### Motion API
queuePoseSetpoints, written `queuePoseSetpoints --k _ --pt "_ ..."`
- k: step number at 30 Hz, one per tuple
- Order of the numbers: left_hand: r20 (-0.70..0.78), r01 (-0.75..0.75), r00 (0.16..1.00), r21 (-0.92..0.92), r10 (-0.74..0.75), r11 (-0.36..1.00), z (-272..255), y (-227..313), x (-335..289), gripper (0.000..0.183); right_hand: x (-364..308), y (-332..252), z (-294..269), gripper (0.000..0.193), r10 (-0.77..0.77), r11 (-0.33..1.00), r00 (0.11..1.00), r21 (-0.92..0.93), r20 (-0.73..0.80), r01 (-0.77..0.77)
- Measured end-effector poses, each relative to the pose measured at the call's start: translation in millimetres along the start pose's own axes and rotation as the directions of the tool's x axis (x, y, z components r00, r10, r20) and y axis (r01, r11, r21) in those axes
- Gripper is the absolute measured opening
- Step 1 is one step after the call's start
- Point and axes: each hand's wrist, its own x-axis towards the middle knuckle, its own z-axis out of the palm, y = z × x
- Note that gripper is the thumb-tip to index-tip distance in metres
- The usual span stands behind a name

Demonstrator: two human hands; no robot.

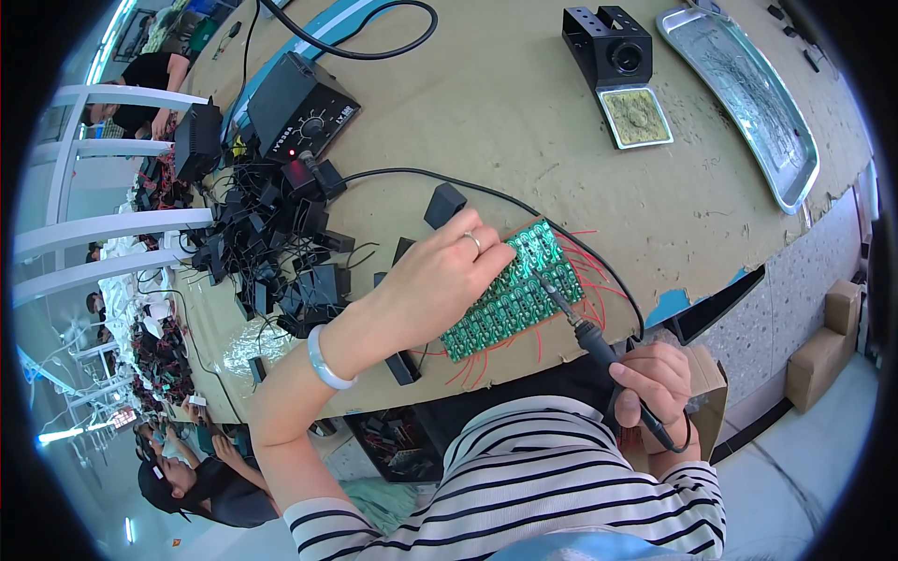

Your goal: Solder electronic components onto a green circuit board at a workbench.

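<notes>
A green circuit board panel (510, 313) lies at a slant near the table's front edge, with thin red wires (538, 346) sticking out along its sides. My right hand (653, 381) is wrapped round a soldering iron (595, 344), whose metal tip points up and left onto the board. Over the board's far left part, my left hand (440, 271) has its fingers pinched together close to the solder side; what is between them, if anything, is hidden. A black housing (444, 205) stands just beyond that hand, and another (403, 367) lies below its wrist.
A soldering station (299, 107) with a lit red light stands back left, its cable crossing the table beyond the board. Black adapters with tangled leads (271, 243) pile up at left. Back right are an iron holder (608, 47) with sponge (638, 117) and a metal tray (809, 173).
</notes>
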Motion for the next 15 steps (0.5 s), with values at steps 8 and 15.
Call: queuePoseSetpoints --k 8,15 --pt "0.015 0.003 1.0 0.049 -0.004 0.999 5 3 0 0.029 3 2 6 0.017 -0.001 1.0 0.999 0.001 0.042 0.001" --pt "0.013 -0.079 0.997 0.289 0.079 0.954 8 11 3 0.014 2 7 11 0.024 -0.054 0.999 0.998 0.003 0.043 0.054"
